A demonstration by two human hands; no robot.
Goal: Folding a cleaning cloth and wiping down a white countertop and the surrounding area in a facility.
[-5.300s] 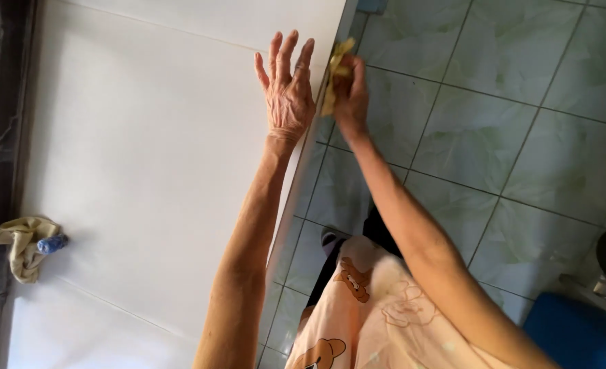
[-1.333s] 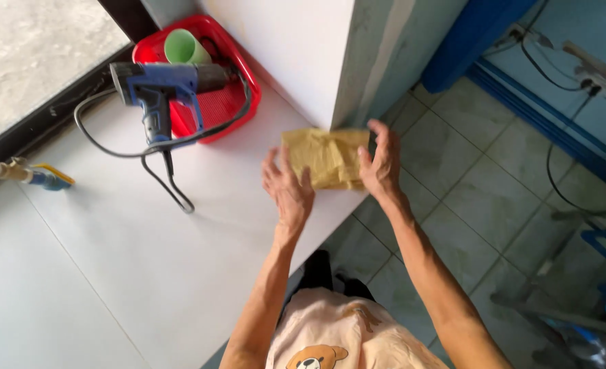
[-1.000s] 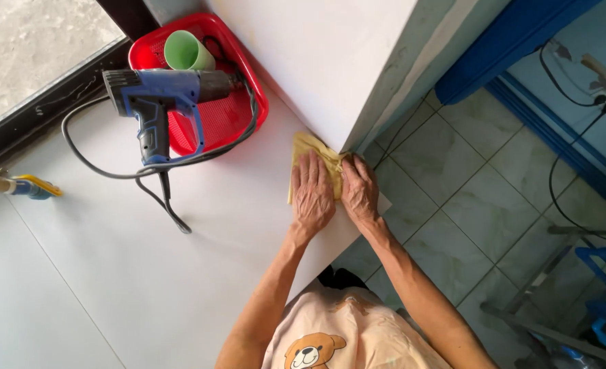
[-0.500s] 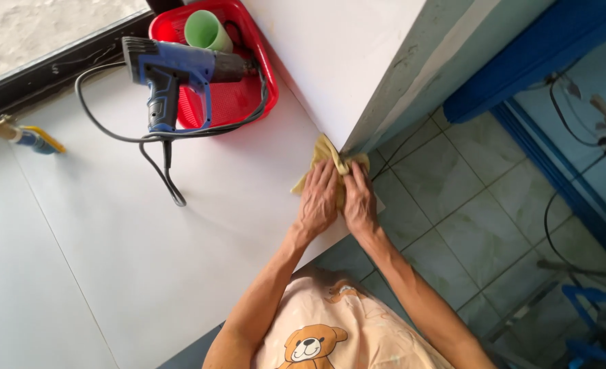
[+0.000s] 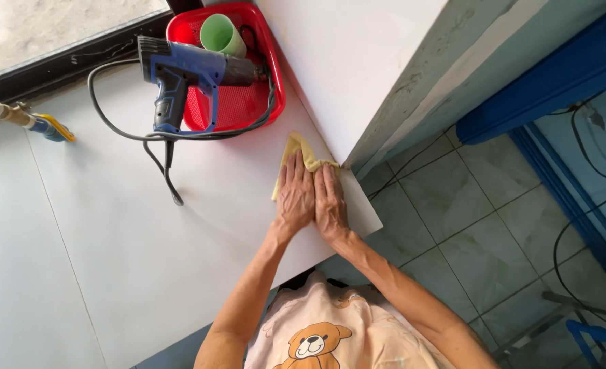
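My left hand [image 5: 296, 195] and my right hand [image 5: 330, 201] lie flat side by side, palms down, pressing a yellow cloth [image 5: 297, 152] onto the white panel [image 5: 146, 260]. Most of the cloth is hidden under my fingers; its far end sticks out toward the corner where an upright white panel [image 5: 344, 61] meets the flat one. My fingers are straight and together, resting on the cloth rather than curled round it.
A red basket [image 5: 255, 109] at the back holds a green cup [image 5: 222, 34] and a blue heat gun [image 5: 180, 75], whose black cable [image 5: 118, 130] loops over the panel. A brush with a yellow-blue tip [image 5: 47, 126] lies left. Tiled floor [image 5: 467, 225] drops off right.
Both hands came together over the yellow cloth, folded it smaller and pushed it along the white panel toward the corner. The view shifted closer to the basket.
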